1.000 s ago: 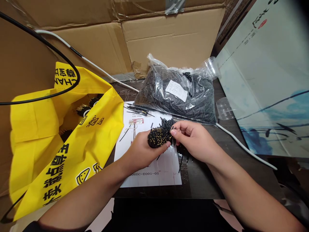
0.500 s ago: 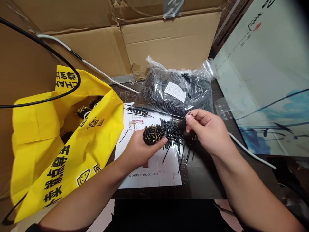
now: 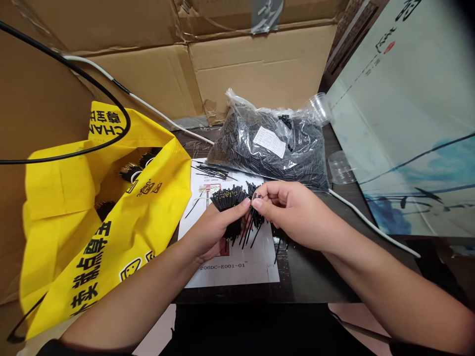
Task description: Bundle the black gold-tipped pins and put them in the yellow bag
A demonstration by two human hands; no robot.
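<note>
My left hand [image 3: 213,225] is wrapped round a thick bundle of short black wires [image 3: 228,198] with brassy tips at the top end. Close beside it, my right hand [image 3: 284,205] pinches a few thin black wires [image 3: 253,222] that hang down from thumb and finger. The two thumbs nearly meet; I cannot tell whether they touch. Behind the hands, a pile of loose black wires [image 3: 251,189] lies partly hidden. Under everything is a printed white sheet [image 3: 256,272]. A smaller cluster of thin wires [image 3: 213,171] rests on its upper edge.
A clear bag of black tube pieces [image 3: 270,163] sits behind the hands, with clear plastic cups [image 3: 341,167] at its right. On the left stands a yellow bag [image 3: 148,217] holding more wire bundles [image 3: 130,173]. Cardboard [image 3: 256,69] walls the back; a white cable [image 3: 374,225] runs right.
My right hand has moved left and slightly down with its wires, up to the bundle. My left hand has turned the bundle more upright, so its side now shows.
</note>
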